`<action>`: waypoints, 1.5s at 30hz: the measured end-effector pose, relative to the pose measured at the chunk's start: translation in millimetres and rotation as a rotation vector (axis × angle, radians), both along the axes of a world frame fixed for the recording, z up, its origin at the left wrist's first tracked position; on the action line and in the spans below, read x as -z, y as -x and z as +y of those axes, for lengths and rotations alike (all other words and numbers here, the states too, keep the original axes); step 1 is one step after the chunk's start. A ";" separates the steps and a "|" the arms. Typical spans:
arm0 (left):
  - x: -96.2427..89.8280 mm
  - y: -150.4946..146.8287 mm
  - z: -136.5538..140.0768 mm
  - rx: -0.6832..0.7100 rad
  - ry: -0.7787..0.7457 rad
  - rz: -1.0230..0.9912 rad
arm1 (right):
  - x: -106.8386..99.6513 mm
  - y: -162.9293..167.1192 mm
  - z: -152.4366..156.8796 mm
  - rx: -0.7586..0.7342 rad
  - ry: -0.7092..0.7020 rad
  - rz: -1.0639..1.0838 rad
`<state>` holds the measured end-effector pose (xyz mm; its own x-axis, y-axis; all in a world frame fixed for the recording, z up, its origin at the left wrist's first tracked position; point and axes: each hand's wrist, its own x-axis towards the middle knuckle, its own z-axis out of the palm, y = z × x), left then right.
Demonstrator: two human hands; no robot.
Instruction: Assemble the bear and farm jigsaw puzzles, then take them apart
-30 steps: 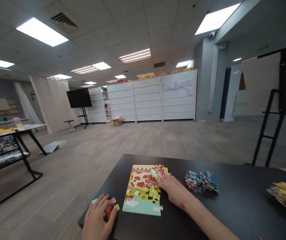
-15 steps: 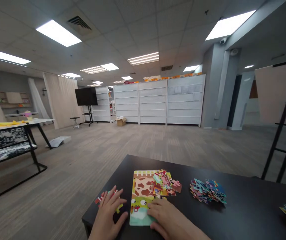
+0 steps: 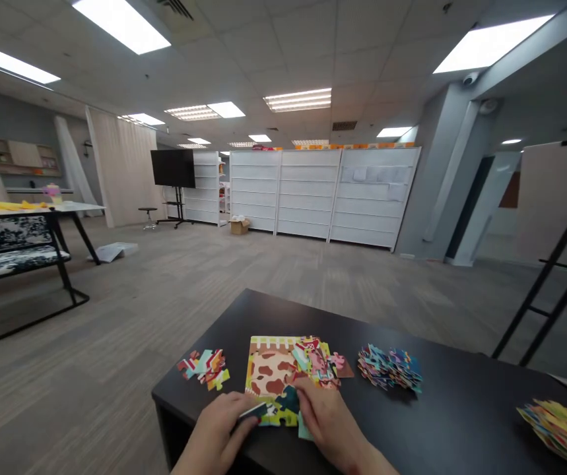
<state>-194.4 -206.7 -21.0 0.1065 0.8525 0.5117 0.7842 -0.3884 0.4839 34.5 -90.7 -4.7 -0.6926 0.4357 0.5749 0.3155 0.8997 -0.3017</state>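
Note:
A partly assembled jigsaw puzzle (image 3: 268, 371) with cow patches and a white fence lies near the table's front edge. At its lower left corner my left hand (image 3: 221, 425) pinches a puzzle piece (image 3: 254, 412), seen nearly edge-on. My right hand (image 3: 330, 419) is closed on a dark-backed puzzle piece (image 3: 289, 399) over the puzzle's lower part. Below those fingers shows a light teal piece (image 3: 305, 430), partly hidden. Loose pink and red pieces (image 3: 319, 361) are heaped on the puzzle's right side. A small pile of red, teal and yellow pieces (image 3: 207, 367) lies to the left.
On the black table (image 3: 441, 396) are a pile of blue pieces (image 3: 391, 368) and, far right, a yellow-red pile (image 3: 563, 432). Beyond the carpet stand white shelves (image 3: 307, 191) and a screen on a stand (image 3: 173, 169). A black-legged easel (image 3: 545, 290) is at right.
My left hand has left the small pile and moved right to the puzzle's lower edge. The puzzle's lower part has come apart, and both hands now hold pieces. The view has shifted.

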 end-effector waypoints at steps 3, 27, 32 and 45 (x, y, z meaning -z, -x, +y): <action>-4.4 -1.8 -2.4 0.048 0.031 0.027 | -1.8 3.4 -2.5 0.022 -0.010 -0.014; 13.8 -36.0 -2.5 -0.169 -0.216 -0.478 | -3.9 14.9 -6.5 0.037 -0.378 -0.199; 17.9 -39.2 2.0 -0.245 -0.001 -0.738 | -6.1 14.0 -9.1 -0.083 -0.245 -0.298; 9.4 -13.1 5.4 -0.295 -0.089 -0.502 | 0.2 8.3 1.7 0.009 0.028 -0.151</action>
<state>-181.2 -201.2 -30.4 -0.4022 0.7610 0.5091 0.5486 -0.2448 0.7994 26.2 -89.0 -5.0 -0.7666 0.4563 0.4519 0.3669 0.8887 -0.2750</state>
